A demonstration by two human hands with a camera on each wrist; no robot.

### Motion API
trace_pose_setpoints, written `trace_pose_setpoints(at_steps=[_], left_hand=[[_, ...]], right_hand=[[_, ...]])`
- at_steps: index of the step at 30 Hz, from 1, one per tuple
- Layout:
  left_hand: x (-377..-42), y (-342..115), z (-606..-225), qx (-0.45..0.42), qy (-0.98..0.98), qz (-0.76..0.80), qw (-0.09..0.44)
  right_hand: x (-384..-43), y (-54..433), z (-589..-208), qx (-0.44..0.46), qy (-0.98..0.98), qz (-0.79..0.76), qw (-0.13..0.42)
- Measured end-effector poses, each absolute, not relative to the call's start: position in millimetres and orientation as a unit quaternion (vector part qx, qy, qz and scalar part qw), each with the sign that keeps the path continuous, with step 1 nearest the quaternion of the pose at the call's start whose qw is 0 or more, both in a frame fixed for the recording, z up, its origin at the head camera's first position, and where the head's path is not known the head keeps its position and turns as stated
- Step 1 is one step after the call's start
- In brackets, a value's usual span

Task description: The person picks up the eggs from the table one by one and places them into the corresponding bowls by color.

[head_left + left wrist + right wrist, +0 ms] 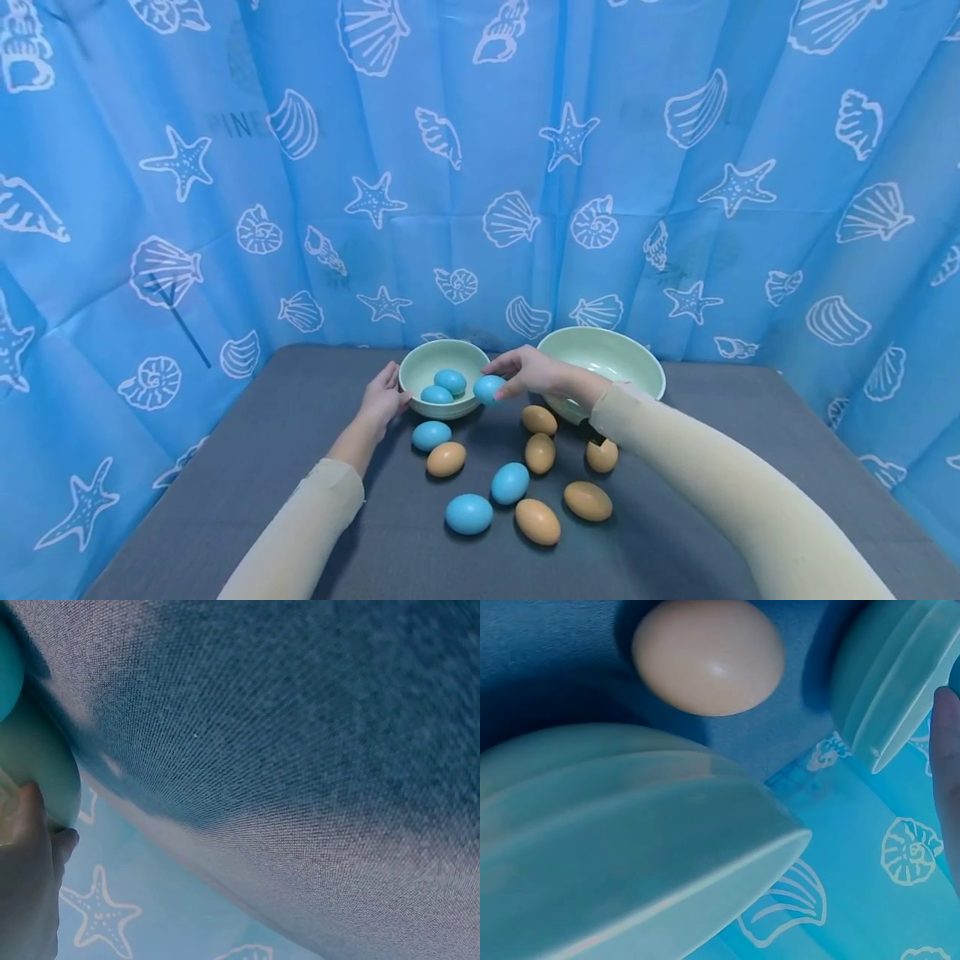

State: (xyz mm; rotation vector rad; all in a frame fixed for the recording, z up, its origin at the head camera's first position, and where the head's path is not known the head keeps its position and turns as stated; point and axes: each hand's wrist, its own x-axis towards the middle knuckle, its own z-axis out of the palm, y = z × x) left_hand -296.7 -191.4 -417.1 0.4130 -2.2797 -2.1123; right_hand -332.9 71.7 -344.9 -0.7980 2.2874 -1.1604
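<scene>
My left hand holds the left side of a small pale green bowl. In the left wrist view its thumb lies over the rim. Two blue eggs, one at the back and one nearer, rest inside this bowl. At the bowl's right rim, my right hand pinches another blue egg between thumb and fingers. The right forearm passes in front of a larger pale green bowl, hiding part of it.
Several brown eggs lie on the grey cloth, including one by the large bowl and one farther forward. Three blue eggs lie among them: one before the small bowl, two nearer. A blue shell-patterned curtain hangs behind the table.
</scene>
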Motion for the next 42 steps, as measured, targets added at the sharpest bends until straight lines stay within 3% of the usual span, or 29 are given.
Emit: trace_pose_setpoints(at_steps=[25, 42], left_hand=[[-296, -191, -415, 0.122, -0.738, -0.664, 0.005], [-297, -191, -420, 0.124, -0.732, -0.670, 0.008]], right_hand=[[-348, 36, -352, -0.265, 0.831, -0.451, 0.188], [-366, 14, -370, -0.308, 0.848, -0.376, 0.213]])
